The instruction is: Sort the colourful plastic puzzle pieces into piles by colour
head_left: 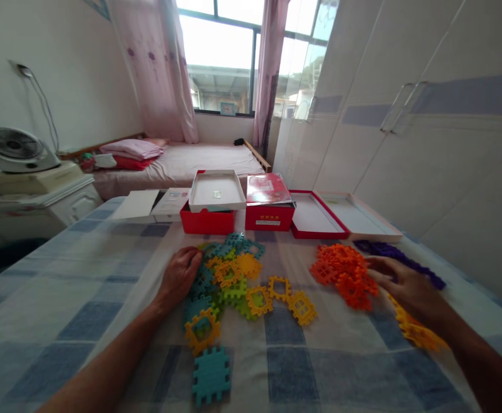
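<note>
A white fan (pixel 13 148) sits on a pale cabinet (pixel 39 192) far to the left of the mixed heap of blocks (pixel 229 275), with a bed (pixel 190 160) beyond it under the window. The heap, teal, green and yellow interlocking square pieces, lies on the checked tablecloth (pixel 61 298) near the middle of the table.

The left hand (pixel 179 275) rests palm down at the heap's left edge, its fingers curled loosely against the nearest teal and yellow pieces; whether it grips any of them cannot be told. A single teal block (pixel 211 374) lies apart, below the heap and close to the near edge. Behind the heap stand two red boxes (pixel 207 221), the left one with a white lid (pixel 216 191) laid across it, and to their right an open red tray (pixel 315 218).

To the right of the heap, well apart from it, sits an orange pile (pixel 341 272). The right hand (pixel 409 287) lies just beside that pile, open and flat, fingertips touching its right edge, holding nothing that can be seen. A row of purple blocks (pixel 401 258) runs behind this hand, and a strip of yellow-orange blocks (pixel 416 330) lies partly under the wrist.
</note>
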Demonstrator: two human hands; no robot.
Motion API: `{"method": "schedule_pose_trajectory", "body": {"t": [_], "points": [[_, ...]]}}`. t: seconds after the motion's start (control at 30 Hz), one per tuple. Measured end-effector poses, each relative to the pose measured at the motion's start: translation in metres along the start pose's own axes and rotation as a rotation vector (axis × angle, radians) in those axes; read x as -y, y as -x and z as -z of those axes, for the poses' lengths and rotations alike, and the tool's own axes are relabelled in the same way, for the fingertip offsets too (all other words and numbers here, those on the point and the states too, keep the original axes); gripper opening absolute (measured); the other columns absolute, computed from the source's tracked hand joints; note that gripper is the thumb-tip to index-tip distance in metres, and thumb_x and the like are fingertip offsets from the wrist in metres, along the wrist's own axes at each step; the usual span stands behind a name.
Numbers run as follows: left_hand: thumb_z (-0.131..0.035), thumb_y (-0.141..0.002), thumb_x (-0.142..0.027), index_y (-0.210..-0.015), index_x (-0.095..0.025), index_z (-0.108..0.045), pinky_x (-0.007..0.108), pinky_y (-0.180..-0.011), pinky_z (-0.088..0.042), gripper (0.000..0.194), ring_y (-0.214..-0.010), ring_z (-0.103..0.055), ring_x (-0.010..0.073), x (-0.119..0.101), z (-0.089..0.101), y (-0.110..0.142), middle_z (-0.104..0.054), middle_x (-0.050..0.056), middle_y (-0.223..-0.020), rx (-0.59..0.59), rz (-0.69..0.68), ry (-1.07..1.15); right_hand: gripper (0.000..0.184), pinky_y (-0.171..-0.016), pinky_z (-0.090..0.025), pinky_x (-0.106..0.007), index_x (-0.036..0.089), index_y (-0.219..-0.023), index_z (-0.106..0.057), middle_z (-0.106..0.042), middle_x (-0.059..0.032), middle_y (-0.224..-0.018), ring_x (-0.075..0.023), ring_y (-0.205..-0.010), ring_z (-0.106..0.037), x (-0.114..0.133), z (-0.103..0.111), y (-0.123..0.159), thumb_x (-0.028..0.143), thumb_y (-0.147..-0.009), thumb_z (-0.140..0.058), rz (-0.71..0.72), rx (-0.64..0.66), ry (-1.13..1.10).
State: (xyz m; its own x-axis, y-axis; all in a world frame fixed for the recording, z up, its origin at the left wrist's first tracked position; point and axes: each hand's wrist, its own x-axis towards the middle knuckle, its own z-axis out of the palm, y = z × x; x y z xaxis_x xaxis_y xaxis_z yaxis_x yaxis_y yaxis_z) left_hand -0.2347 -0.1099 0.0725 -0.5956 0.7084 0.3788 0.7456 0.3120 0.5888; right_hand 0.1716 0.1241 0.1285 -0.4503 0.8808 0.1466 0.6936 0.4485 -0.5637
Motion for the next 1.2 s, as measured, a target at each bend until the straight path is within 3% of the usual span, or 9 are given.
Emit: {"method": "schedule_pose_trajectory", "body": {"t": [0.13, 0.27, 0.4, 0.47, 0.53, 0.7, 0.9, 1.03, 1.2], "points": [[-0.029, -0.086, -0.048, -0.096, -0.013, -0.066, 0.035, -0.097, -0.039, 0.052, -0.101, -0.055, 0.0221, 0.001, 0.0, 0.001, -0.062, 0.01, -0.106, 0.009, -0.008, 0.005, 0.042, -0.087, -0.045, -0.036, 0.021, -0.114, -0.059, -0.06, -0.01, -0.116, -0.025, -0.101, -0.058, 0.08, -0.054, 0.028, 0.044, -0.08, -0.052, 0.214, 0.379, 0.021], [-0.028, -0.086, -0.047, -0.096, -0.012, -0.067, 0.036, -0.097, -0.039, 0.053, -0.102, -0.055, 0.0229, 0.001, 0.0, 0.0, -0.061, 0.012, -0.106, 0.022, -0.01, 0.007, 0.05, -0.095, -0.039, -0.043, 0.017, -0.118, -0.057, -0.053, -0.0157, -0.125, -0.0306, -0.112, -0.051, 0.096, -0.086, 0.041, 0.041, -0.074, -0.061, 0.219, 0.379, 0.163], [-0.029, -0.086, -0.046, -0.095, -0.011, -0.067, 0.036, -0.097, -0.04, 0.053, -0.101, -0.055, 0.0231, 0.0, -0.001, 0.0, -0.061, 0.012, -0.106, 0.012, -0.003, 0.003, 0.035, -0.082, -0.044, -0.035, 0.019, -0.102, -0.059, -0.063, -0.01, -0.102, -0.0244, -0.094, -0.058, 0.086, -0.082, 0.041, 0.04, -0.074, -0.059, 0.184, 0.399, 0.109], [-0.029, -0.086, -0.046, -0.095, -0.012, -0.067, 0.036, -0.097, -0.04, 0.052, -0.101, -0.055, 0.0229, 0.0, -0.002, 0.001, -0.062, 0.012, -0.106, 0.005, -0.002, 0.001, 0.022, -0.073, -0.044, -0.031, 0.02, -0.088, -0.058, -0.064, -0.0057, -0.086, -0.0203, -0.081, -0.058, 0.087, -0.075, 0.037, 0.039, -0.08, -0.051, 0.181, 0.449, 0.057], [-0.029, -0.086, -0.045, -0.094, -0.013, -0.067, 0.035, -0.097, -0.04, 0.05, -0.101, -0.055, 0.0224, 0.001, -0.003, 0.001, -0.062, 0.011, -0.106, -0.005, -0.008, 0.0, 0.021, -0.069, -0.043, -0.029, 0.021, -0.079, -0.055, -0.06, -0.0035, -0.08, -0.0179, -0.076, -0.056, 0.094, -0.071, 0.032, 0.038, -0.085, -0.043, 0.217, 0.472, 0.01], [-0.03, -0.086, -0.046, -0.095, -0.016, -0.067, 0.036, -0.097, -0.04, 0.048, -0.101, -0.055, 0.0217, 0.004, -0.004, 0.001, -0.062, 0.009, -0.106, -0.009, -0.02, 0.001, 0.01, -0.078, -0.039, -0.029, 0.019, -0.083, -0.055, -0.057, -0.0058, -0.093, -0.0178, -0.087, -0.053, 0.122, -0.087, 0.017, 0.025, -0.081, -0.048, 0.399, 0.403, 0.043], [-0.03, -0.086, -0.043, -0.095, -0.015, -0.067, 0.036, -0.096, -0.041, 0.047, -0.1, -0.056, 0.022, 0.001, -0.002, 0.001, -0.062, 0.01, -0.105, -0.002, -0.01, -0.002, 0.011, -0.069, -0.037, -0.028, 0.018, -0.078, -0.051, -0.055, -0.0068, -0.088, -0.0184, -0.08, -0.05, 0.131, -0.107, 0.013, 0.025, -0.073, -0.058, 0.359, 0.386, 0.189], [-0.03, -0.087, -0.043, -0.096, -0.014, -0.066, 0.037, -0.096, -0.04, 0.047, -0.101, -0.055, 0.0226, -0.002, -0.002, 0.001, -0.062, 0.011, -0.106, 0.006, -0.013, -0.001, 0.024, -0.075, -0.039, -0.029, 0.016, -0.093, -0.05, -0.053, -0.0084, -0.097, -0.02, -0.087, -0.05, 0.127, -0.105, 0.013, 0.024, -0.072, -0.06, 0.323, 0.38, 0.084], [-0.031, -0.087, -0.043, -0.097, -0.013, -0.066, 0.037, -0.096, -0.04, 0.047, -0.101, -0.055, 0.0229, -0.002, -0.002, 0.002, -0.061, 0.011, -0.107, 0.0, -0.005, -0.006, 0.013, -0.074, -0.039, -0.028, 0.018, -0.088, -0.053, -0.055, -0.0033, -0.09, -0.0173, -0.083, -0.052, 0.129, -0.093, 0.008, 0.03, -0.081, -0.053, 0.326, 0.462, -0.105]]}}
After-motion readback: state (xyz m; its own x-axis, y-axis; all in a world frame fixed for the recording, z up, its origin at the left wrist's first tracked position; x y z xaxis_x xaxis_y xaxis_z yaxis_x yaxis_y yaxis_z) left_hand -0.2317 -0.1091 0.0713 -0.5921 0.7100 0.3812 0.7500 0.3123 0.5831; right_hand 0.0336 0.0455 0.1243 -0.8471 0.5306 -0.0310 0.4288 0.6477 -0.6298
